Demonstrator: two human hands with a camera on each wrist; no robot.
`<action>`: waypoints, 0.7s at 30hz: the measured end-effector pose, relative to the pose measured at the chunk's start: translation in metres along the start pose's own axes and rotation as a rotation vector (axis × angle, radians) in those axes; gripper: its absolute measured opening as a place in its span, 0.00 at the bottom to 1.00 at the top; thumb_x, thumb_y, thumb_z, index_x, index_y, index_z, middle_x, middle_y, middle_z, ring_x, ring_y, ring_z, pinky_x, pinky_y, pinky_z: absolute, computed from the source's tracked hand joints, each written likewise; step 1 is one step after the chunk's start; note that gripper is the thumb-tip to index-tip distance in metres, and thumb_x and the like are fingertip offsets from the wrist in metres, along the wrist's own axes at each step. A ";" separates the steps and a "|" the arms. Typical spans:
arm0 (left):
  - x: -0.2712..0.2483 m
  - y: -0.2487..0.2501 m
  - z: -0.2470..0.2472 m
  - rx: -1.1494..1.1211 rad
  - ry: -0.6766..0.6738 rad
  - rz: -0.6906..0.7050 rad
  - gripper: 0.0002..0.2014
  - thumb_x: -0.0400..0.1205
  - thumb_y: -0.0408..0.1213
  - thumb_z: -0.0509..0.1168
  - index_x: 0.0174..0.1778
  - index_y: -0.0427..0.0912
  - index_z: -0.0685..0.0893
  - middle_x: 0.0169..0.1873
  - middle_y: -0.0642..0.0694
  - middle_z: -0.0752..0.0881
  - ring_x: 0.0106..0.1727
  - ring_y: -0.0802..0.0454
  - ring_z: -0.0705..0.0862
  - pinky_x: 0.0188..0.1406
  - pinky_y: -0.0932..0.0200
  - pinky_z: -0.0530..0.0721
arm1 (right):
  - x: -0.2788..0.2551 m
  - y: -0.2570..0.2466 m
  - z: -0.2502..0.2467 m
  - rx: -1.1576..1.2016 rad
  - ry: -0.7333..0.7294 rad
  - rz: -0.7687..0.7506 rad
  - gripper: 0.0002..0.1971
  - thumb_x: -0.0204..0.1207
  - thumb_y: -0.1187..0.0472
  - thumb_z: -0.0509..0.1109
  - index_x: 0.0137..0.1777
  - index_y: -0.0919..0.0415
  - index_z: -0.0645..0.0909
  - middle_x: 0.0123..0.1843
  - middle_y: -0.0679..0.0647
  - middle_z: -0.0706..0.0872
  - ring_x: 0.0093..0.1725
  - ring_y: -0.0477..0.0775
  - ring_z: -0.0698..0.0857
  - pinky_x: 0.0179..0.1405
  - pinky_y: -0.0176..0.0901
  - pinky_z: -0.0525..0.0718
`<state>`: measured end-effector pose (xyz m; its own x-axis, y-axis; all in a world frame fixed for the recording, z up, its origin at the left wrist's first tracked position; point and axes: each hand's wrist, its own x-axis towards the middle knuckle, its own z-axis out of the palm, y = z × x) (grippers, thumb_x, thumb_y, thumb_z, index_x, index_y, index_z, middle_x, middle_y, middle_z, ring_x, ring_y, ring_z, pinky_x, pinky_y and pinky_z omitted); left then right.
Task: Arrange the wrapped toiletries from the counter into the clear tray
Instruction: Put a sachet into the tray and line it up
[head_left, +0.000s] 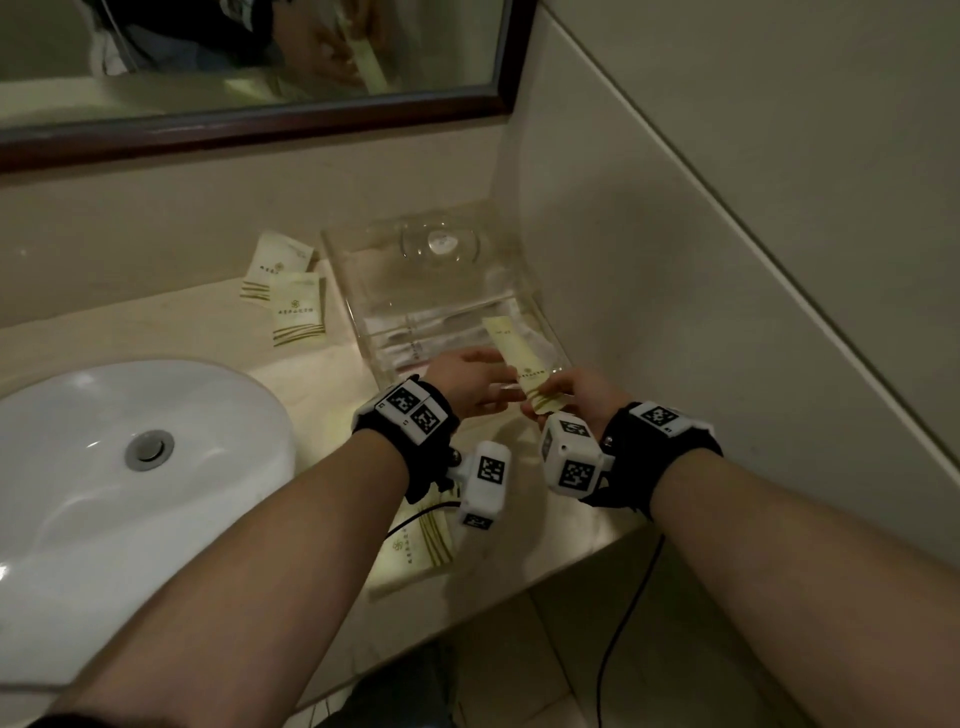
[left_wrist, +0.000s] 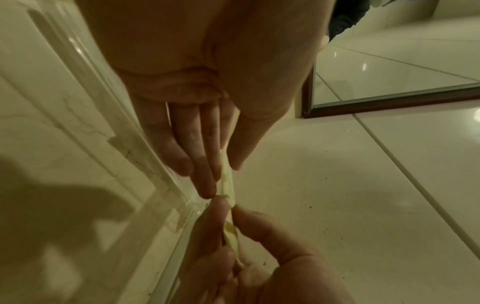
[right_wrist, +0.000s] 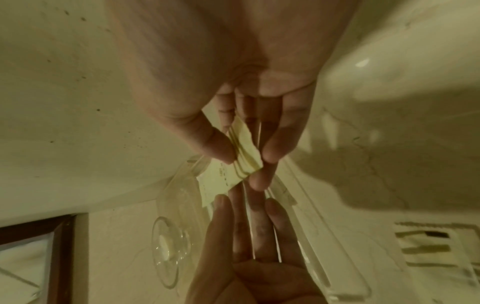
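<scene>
The clear tray (head_left: 550, 332) stands on the counter against the right wall; several white wrapped items (head_left: 415, 338) lie in it. Over its near right corner I hold a long yellow packet (head_left: 519, 358). My right hand (head_left: 550, 397) pinches the packet's near end (right_wrist: 244, 156) between thumb and fingers. My left hand (head_left: 478, 379) reaches in from the left with straight fingers (left_wrist: 202, 164) lying along the packet (left_wrist: 227, 179), thumb on its other side. Two more yellow packets (head_left: 280, 267) (head_left: 297, 306) lie left of the tray. A further packet (head_left: 415, 551) lies near the counter's front edge.
A white sink (head_left: 104, 467) fills the counter's left. A round glass dish (head_left: 439, 244) sits in the tray's far end. The framed mirror (head_left: 249, 52) hangs behind, and a tiled wall (head_left: 727, 260) runs close on the right. A black cable (head_left: 623, 623) hangs off the counter edge.
</scene>
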<state>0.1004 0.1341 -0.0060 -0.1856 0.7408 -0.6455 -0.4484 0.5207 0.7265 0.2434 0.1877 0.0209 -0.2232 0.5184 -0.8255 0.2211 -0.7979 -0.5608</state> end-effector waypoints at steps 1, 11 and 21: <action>0.005 0.001 0.000 0.021 -0.012 0.009 0.15 0.81 0.24 0.68 0.64 0.38 0.81 0.48 0.38 0.92 0.40 0.47 0.92 0.41 0.56 0.87 | 0.007 -0.002 -0.001 -0.023 0.023 0.001 0.10 0.79 0.70 0.60 0.57 0.73 0.75 0.37 0.66 0.84 0.21 0.54 0.85 0.16 0.37 0.80; 0.050 0.011 -0.005 -0.032 -0.114 -0.045 0.11 0.88 0.22 0.55 0.63 0.29 0.77 0.62 0.27 0.82 0.60 0.30 0.85 0.54 0.49 0.87 | 0.075 -0.016 0.000 -0.226 0.168 -0.079 0.08 0.77 0.61 0.68 0.52 0.61 0.86 0.40 0.55 0.86 0.38 0.53 0.83 0.42 0.50 0.79; 0.073 0.023 0.000 -0.083 -0.110 -0.045 0.13 0.85 0.26 0.62 0.66 0.32 0.79 0.55 0.40 0.84 0.63 0.45 0.84 0.65 0.55 0.79 | 0.102 -0.030 -0.003 -0.347 0.337 -0.142 0.05 0.77 0.63 0.68 0.40 0.58 0.83 0.42 0.53 0.87 0.41 0.53 0.87 0.40 0.42 0.90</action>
<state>0.0765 0.1998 -0.0365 -0.0685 0.7619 -0.6441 -0.5260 0.5210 0.6722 0.2167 0.2657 -0.0467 0.0326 0.7304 -0.6823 0.5263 -0.5929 -0.6095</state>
